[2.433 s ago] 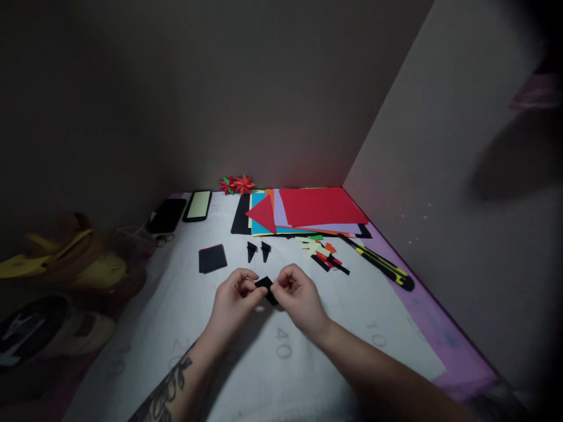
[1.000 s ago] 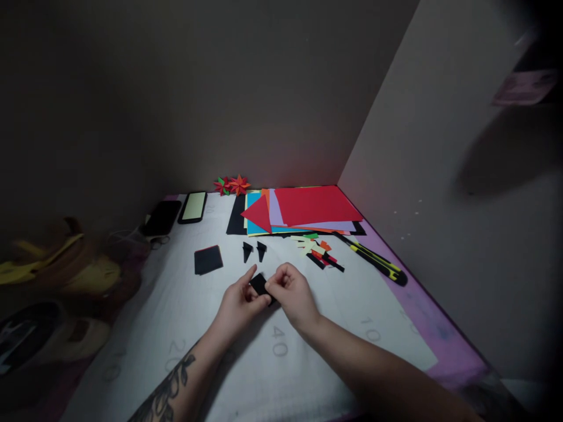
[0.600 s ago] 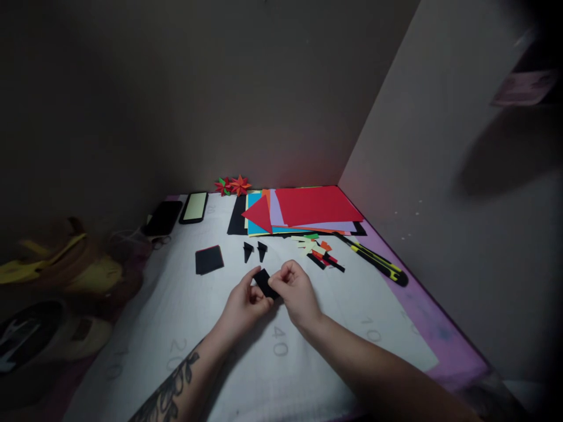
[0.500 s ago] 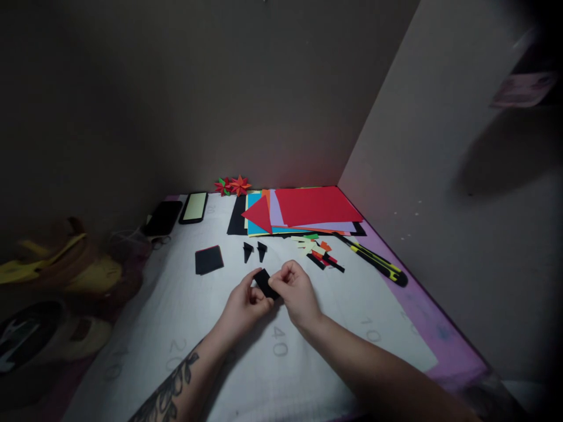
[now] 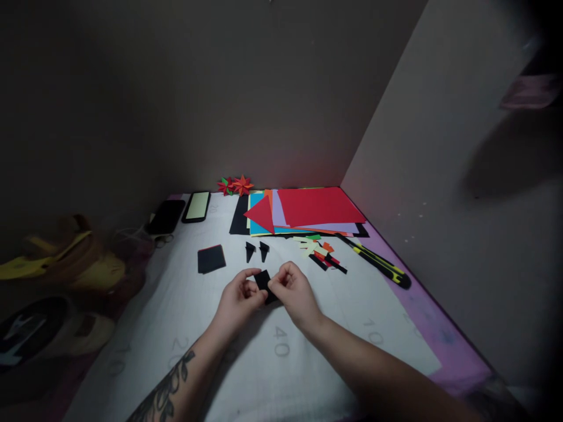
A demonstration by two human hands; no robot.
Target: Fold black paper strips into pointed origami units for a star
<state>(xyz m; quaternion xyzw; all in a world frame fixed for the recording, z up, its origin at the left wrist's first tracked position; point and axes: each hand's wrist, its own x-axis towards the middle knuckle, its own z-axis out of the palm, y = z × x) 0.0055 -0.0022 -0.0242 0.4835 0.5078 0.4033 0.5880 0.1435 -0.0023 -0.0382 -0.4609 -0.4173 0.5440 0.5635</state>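
A small piece of black paper [image 5: 263, 279] is held between my two hands above the white mat. My left hand [image 5: 237, 295] grips its left side, with the index finger along the top edge and the thumb on its face. On the right side, my right hand [image 5: 294, 294] pinches it between thumb and fingers. Just beyond lie two small folded black paper pieces [image 5: 257, 251]. A stack of black paper squares [image 5: 212, 259], with a red edge showing, rests to the left.
Coloured paper sheets [image 5: 321, 206] lie at the back, near folded paper stars [image 5: 241, 185]. Paper scraps [image 5: 323, 252] and a yellow-black utility knife [image 5: 382, 264] are on the right. Two phones [image 5: 196, 207] sit at the back left. Walls rise behind and right.
My left thumb has shifted from the lower edge onto the black paper's face, and more of the paper shows. The whole view has moved slightly.
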